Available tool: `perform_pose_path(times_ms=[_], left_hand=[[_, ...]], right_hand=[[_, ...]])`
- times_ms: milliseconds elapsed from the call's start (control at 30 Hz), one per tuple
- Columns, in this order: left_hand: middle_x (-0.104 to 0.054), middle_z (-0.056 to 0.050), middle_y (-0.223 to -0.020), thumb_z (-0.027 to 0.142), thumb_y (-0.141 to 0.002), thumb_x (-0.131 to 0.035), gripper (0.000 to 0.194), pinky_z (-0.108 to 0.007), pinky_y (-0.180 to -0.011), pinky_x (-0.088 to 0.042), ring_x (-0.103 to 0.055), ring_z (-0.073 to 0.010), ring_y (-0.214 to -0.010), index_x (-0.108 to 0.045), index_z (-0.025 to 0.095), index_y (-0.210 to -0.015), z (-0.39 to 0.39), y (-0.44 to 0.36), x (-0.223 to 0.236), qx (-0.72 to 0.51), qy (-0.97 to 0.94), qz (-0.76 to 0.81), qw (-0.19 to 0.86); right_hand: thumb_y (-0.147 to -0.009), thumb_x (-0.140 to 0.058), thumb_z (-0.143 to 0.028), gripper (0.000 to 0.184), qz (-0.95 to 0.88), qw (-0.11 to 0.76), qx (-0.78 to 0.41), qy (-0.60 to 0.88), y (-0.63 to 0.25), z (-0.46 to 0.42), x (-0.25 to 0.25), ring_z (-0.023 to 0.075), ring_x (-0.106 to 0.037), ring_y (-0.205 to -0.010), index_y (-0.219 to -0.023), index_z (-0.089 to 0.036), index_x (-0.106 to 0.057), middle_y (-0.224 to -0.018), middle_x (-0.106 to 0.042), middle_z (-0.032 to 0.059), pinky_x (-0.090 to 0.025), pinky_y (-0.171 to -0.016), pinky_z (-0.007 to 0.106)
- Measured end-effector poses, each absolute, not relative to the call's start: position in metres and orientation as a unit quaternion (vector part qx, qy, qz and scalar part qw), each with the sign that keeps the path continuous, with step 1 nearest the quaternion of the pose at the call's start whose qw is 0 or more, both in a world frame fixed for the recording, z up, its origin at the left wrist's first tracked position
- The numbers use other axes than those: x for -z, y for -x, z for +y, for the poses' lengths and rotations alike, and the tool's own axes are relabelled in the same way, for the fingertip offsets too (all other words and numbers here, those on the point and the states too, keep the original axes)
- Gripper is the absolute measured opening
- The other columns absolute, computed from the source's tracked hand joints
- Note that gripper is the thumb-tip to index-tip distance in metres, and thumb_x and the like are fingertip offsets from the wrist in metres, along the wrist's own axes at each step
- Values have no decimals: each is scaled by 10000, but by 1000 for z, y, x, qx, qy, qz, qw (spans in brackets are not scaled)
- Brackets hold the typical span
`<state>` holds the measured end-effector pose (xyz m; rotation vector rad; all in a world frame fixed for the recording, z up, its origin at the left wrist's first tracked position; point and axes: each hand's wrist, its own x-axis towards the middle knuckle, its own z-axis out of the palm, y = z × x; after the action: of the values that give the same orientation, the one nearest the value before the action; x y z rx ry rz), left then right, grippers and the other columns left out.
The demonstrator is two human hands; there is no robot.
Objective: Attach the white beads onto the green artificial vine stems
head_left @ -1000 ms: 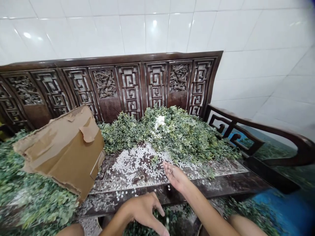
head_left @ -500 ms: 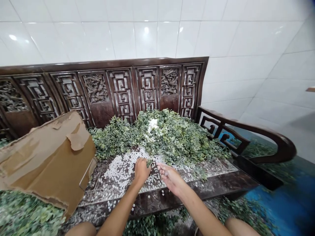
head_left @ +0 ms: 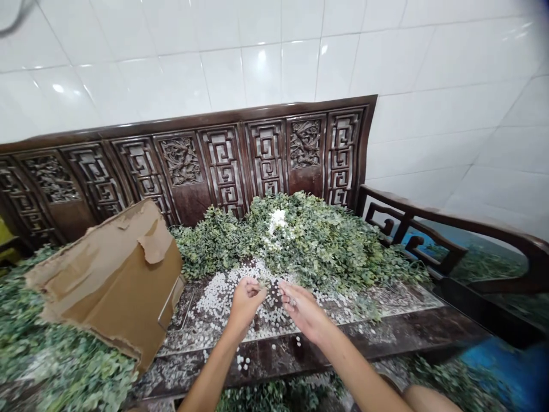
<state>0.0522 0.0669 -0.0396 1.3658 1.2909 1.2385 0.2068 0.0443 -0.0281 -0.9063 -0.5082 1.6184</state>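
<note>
Over the bench seat, my left hand (head_left: 246, 302) pinches a small green leafy sprig (head_left: 262, 283). Just to its right is my right hand (head_left: 303, 309), palm turned up, fingers curled and thumb against them. Small pale bits show among those fingers, matching the white discs. The two sets of fingertips face each other with a narrow gap between. Many small white round discs (head_left: 218, 294) lie scattered under and around both hands. Behind them rises a big heap of artificial green foliage (head_left: 338, 246), with a clump of white discs (head_left: 278, 220) on it.
A torn cardboard piece (head_left: 115, 280) leans at the left, above more foliage (head_left: 86, 366). The dark carved bench back (head_left: 189, 200) stands against white tiles. At the right are the curved armrest (head_left: 484, 232), a black flat object (head_left: 489, 312) and blue material (head_left: 489, 366).
My left hand has come up from below the bench edge to the discs, picked up a green sprig and brought it beside my right hand. My right hand stays nearly in place. The view shifted slightly.
</note>
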Motion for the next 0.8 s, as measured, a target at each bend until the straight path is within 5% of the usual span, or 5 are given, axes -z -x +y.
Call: perform_pose_path(times_ms=[200, 433, 800], left_hand=[[-639, -7, -725, 375, -710, -674, 304, -264, -645, -470, -608, -163, -668, -641, 172, -934, 29, -30, 17, -492, -557, 500, 445], [-574, 22, -631, 363, -802, -587, 179, -248, -620, -428, -551, -147, -620, -601, 189, -761, 12, -25, 1, -481, -584, 503, 418], [-670, -13, -737, 348, -797, -566, 188, -272, -720, -450, -591, -191, -747, -662, 195, -745, 10, -25, -4, -466, -634, 509, 348]], right_hand=[[-552, -872, -344, 293, -291, 533, -689, 396, -187, 32, 17, 109, -467, -637, -783, -202, -760, -750, -647, 12, -321, -541, 215], [-565, -860, -403, 311, -358, 519, -662, 405, -175, 22, 12, 97, -392, -586, -756, -193, -734, -687, -592, -18, -269, -539, 225], [-591, -850, -405, 309, -385, 527, -646, 396, -175, 19, 13, 100, -401, -566, -781, -180, -754, -716, -638, 6, -264, -533, 239]])
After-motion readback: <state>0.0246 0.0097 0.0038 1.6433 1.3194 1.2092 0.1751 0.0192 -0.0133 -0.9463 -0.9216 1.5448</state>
